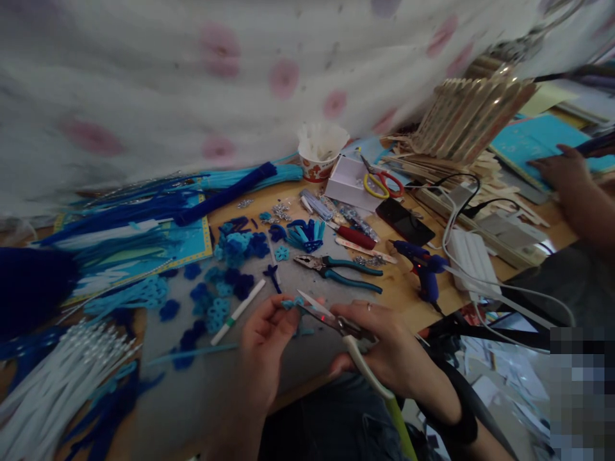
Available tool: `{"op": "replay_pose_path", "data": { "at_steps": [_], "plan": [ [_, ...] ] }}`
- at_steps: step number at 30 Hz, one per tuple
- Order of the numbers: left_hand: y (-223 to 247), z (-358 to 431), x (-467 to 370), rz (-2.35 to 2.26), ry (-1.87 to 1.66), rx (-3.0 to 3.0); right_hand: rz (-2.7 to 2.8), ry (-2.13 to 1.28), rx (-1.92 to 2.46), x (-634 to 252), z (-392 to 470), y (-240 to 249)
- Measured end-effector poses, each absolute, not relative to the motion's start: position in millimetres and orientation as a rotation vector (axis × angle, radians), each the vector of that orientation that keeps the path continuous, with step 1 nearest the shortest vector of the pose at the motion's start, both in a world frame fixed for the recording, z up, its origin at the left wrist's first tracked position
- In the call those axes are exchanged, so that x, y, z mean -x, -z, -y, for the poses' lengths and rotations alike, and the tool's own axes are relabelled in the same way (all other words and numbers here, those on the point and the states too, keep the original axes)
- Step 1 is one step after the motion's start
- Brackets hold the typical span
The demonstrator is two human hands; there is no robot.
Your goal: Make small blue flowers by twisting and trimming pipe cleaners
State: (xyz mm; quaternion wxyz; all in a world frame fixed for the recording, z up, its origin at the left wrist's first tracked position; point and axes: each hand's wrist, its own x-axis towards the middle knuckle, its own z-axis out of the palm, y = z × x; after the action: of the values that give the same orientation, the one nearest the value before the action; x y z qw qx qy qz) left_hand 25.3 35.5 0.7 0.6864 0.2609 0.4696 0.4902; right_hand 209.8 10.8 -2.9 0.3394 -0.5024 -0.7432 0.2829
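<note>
My left hand (270, 333) pinches a small light-blue pipe-cleaner piece (289, 303) between thumb and fingers. Around the handles of a pair of scissors (358, 358), pale in colour, my right hand (384, 339) is closed. The scissors' blades are parted and their tips reach the pipe-cleaner piece at my left fingertips. Small blue offcuts (303, 331) lie on the grey mat (192, 397) below. Beside my left hand lies a white marker (239, 312) with a green band. Several blue pipe-cleaner flowers (218, 314) are spread to the left of it.
Blue-handled pliers (336, 271), a blue glue gun (425, 272) and a phone (405, 221) lie beyond my hands. Pipe-cleaner bundles (120, 218) fill the left side. Scissors with red and yellow handles (382, 182) rest on a white box (353, 182). Another person's hand (567, 169) is at right.
</note>
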Motion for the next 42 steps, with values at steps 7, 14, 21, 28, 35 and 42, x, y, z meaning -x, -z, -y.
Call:
{"op": "replay_pose_path", "data": {
  "at_steps": [7, 14, 21, 28, 35, 42],
  "plan": [
    [0.6, -35.4, -23.9, -1.067, -1.092, -0.572, 1.928, -0.742, 1.309, -210.4, -10.3, 5.0],
    [0.4, -36.3, -23.4, -1.065, -1.081, -0.615, 1.910, -0.904, 1.271, -215.2, -10.2, -0.1],
    [1.8, -38.6, -23.2, -1.075, -1.046, -0.648, 1.891, -0.980, 1.301, -217.2, -8.9, -0.1],
    [1.9, -39.0, -23.8, -1.104, -1.056, -0.649, 1.907, -0.944, 1.309, -218.4, -8.0, 2.5],
    [3.6, -36.5, -24.3, -1.121, -1.101, -0.652, 1.841, -0.807, 1.326, -220.5, -8.9, 14.9],
    [-2.5, -36.2, -27.5, -1.135, -1.131, -0.613, 1.735, -0.702, 1.491, -223.5, -8.6, 19.8]
  ]
}}
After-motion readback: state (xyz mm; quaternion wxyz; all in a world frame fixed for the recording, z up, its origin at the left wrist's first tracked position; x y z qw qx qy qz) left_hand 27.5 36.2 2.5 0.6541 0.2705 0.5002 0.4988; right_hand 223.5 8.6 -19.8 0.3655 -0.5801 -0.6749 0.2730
